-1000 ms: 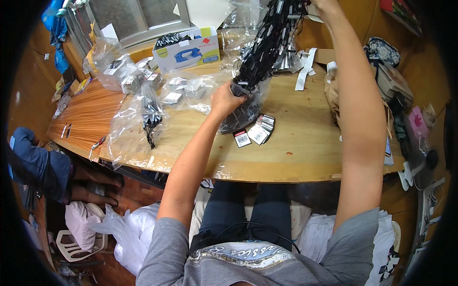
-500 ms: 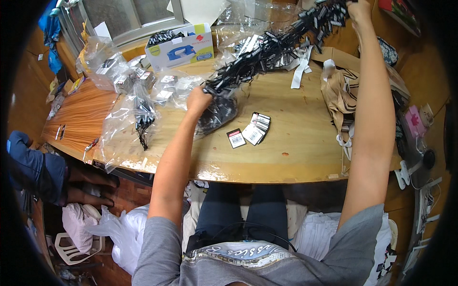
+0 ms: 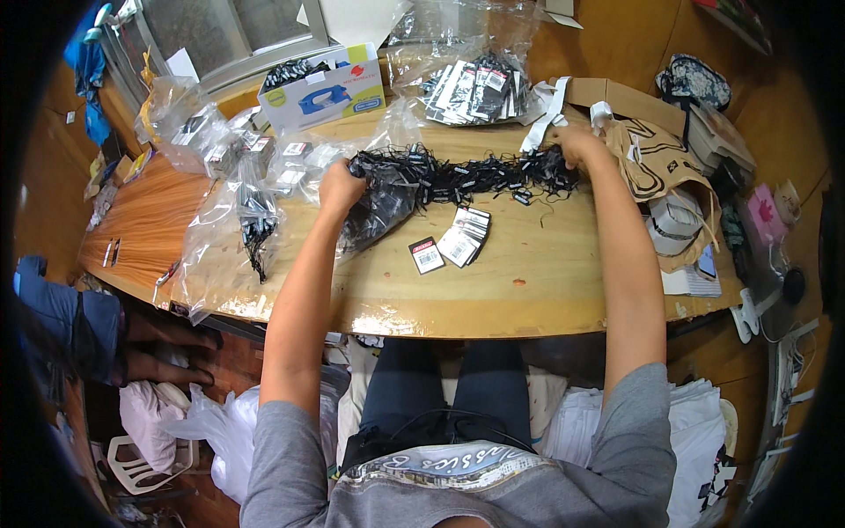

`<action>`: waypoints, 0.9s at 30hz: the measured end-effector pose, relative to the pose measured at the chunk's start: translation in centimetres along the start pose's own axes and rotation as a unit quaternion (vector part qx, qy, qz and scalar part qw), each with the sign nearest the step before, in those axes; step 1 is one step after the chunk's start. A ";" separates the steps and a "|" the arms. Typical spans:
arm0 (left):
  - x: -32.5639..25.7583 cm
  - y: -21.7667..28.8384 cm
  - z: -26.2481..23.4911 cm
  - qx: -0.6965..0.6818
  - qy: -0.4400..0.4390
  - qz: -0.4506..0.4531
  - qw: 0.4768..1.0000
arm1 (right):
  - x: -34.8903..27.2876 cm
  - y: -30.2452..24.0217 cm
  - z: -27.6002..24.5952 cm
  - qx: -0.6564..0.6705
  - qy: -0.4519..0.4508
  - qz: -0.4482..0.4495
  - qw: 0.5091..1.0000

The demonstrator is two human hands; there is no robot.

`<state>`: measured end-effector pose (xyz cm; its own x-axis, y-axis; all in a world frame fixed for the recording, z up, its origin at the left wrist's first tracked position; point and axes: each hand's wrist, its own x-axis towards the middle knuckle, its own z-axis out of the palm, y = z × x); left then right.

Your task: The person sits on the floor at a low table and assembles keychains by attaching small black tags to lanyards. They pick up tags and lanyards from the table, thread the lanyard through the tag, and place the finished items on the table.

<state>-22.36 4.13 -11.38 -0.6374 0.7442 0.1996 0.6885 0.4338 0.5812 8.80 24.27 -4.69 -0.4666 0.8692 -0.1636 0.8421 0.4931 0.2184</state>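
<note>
A long bundle of black tag strings [image 3: 471, 179] with small plastic ends stretches across the table. At its left end my left hand [image 3: 341, 186] is closed on the strings. My right hand [image 3: 576, 148] grips the bundle's right end, its fingertips partly hidden. Below my left hand lies a clear plastic bag [image 3: 380, 220] with dark contents. Nearer to me sit a fanned stack of printed card tags [image 3: 466, 238] and a single card tag [image 3: 427, 256] with a dark border.
Behind the bundle, a plastic bag holds black-and-white tags [image 3: 480, 88]. A printed box [image 3: 324, 92] stands at the back left near bagged tag packs [image 3: 255, 150]. A brown paper bag [image 3: 651, 158] is on the right. Another person's legs [image 3: 158, 343] show at left.
My right hand has come down and nearer, lowering its raised end of the bundle onto the table. My left hand has shifted slightly left. The tags behind and the paper bag are now uncovered.
</note>
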 end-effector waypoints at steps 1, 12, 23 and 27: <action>-0.5 1.1 -0.4 0.038 -0.006 0.015 0.999 | -0.4 -0.5 0.3 0.014 0.010 0.001 1.000; -2.7 10.6 4.7 0.217 -0.085 0.406 0.884 | 0.5 -8.0 3.1 0.091 0.065 -0.175 0.978; 3.5 4.9 0.5 0.073 -0.058 0.366 0.926 | -2.5 2.3 1.9 0.093 0.202 -0.117 0.968; 5.0 2.9 -1.1 -0.001 -0.024 0.254 0.967 | -1.4 6.7 4.7 0.053 0.162 -0.031 0.985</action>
<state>-23.92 8.53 -7.90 -0.2003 0.8841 0.4222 0.9077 0.0054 0.4195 16.33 26.22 -7.52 -0.5657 0.8114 0.1467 0.8245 0.5542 0.1141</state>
